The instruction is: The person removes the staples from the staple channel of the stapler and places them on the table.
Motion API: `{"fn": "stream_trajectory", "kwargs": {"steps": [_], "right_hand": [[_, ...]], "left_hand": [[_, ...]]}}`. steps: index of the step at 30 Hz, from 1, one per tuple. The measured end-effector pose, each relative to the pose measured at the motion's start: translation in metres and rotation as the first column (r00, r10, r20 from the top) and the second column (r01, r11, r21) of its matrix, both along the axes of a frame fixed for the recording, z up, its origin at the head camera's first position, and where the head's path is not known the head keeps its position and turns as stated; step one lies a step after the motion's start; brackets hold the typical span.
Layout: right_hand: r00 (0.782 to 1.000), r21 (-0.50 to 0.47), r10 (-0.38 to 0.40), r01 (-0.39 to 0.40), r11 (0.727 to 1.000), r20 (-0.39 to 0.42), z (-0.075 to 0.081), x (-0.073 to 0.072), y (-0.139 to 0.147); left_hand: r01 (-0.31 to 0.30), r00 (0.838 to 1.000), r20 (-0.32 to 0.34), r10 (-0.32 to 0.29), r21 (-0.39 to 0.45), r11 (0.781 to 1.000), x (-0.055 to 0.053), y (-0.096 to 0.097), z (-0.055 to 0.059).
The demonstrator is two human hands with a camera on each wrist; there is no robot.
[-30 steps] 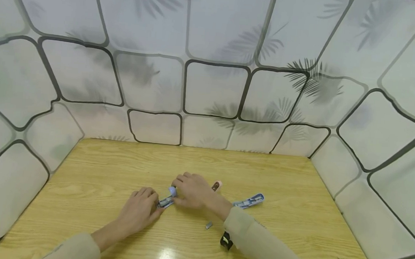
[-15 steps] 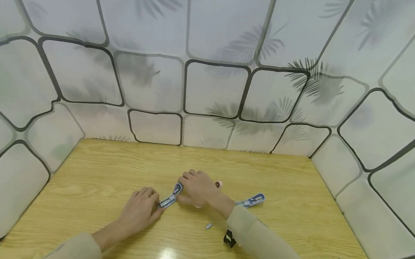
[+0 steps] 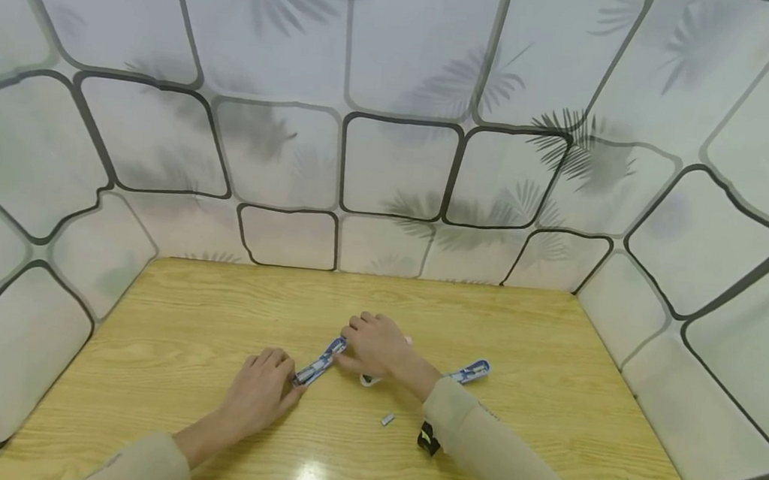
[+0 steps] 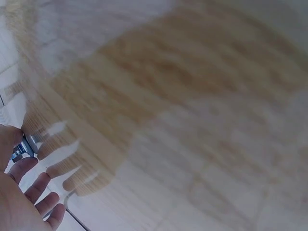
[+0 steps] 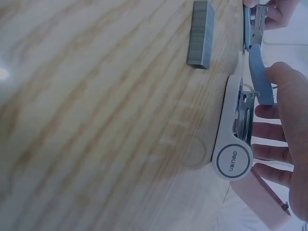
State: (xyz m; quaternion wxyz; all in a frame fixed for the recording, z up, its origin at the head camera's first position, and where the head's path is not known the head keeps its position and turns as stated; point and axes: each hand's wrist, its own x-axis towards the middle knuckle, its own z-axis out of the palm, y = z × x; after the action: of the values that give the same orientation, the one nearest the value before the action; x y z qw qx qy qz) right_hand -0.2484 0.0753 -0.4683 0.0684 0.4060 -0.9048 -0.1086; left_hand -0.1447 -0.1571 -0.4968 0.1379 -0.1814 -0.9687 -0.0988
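Note:
A blue stapler (image 3: pixel 317 366) lies spread open in a nearly straight line between my hands, its metal magazine showing. My left hand (image 3: pixel 253 392) pinches the near-left end between thumb and index finger; in the left wrist view the other fingers of that hand (image 4: pixel 24 197) are spread apart. My right hand (image 3: pixel 376 345) pinches the far end, the blue cover (image 5: pixel 260 72), between thumb and index finger. Under the right hand lies a white stapler (image 5: pixel 228 144) with a pink cover (image 5: pixel 260 197), also opened; the right hand hides most of it in the head view.
A strip of staples (image 3: pixel 387 419) lies on the wooden table (image 3: pixel 216 310), nearer to me. Another opened blue stapler (image 3: pixel 470 371) sits right of the right wrist, partly behind it. A small black object (image 3: pixel 428 439) lies beside the right sleeve. Patterned fabric walls (image 3: pixel 397 166) surround the table.
My right hand has moved right and slightly back, swinging the blue stapler's cover from raised to folded-back, in line with the magazine. The left hand has kept its place.

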Motion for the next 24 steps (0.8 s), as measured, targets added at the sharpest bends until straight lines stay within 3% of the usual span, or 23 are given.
{"fn": "stream_trajectory", "kwargs": {"steps": [6, 13, 16, 19, 24], "right_hand": [[1.0, -0.046, -0.016, 0.016, 0.999, -0.007, 0.003, 0.003, 0.002], [0.996, -0.218, -0.086, 0.088, 0.972, 0.019, 0.012, 0.016, 0.004], [0.991, -0.315, -0.116, 0.131, 0.94, 0.064, 0.014, 0.023, 0.003], [0.979, -0.417, -0.136, 0.189, 0.889, 0.154, 0.015, 0.03, 0.0], [0.927, -0.532, -0.11, 0.299, 0.792, 0.357, 0.018, 0.038, -0.004]], "left_hand": [[0.005, 1.0, -0.01, -0.005, 0.007, 1.0, 0.001, 0.0, 0.0], [0.013, 1.0, 0.001, -0.013, 0.008, 1.0, 0.002, 0.0, 0.002], [0.01, 1.0, -0.003, -0.01, 0.005, 1.0, 0.002, 0.0, 0.003], [0.005, 1.0, 0.0, -0.005, 0.007, 1.0, 0.002, 0.001, 0.003], [0.001, 1.0, 0.002, -0.001, 0.011, 1.0, 0.001, 0.0, 0.003]]}}
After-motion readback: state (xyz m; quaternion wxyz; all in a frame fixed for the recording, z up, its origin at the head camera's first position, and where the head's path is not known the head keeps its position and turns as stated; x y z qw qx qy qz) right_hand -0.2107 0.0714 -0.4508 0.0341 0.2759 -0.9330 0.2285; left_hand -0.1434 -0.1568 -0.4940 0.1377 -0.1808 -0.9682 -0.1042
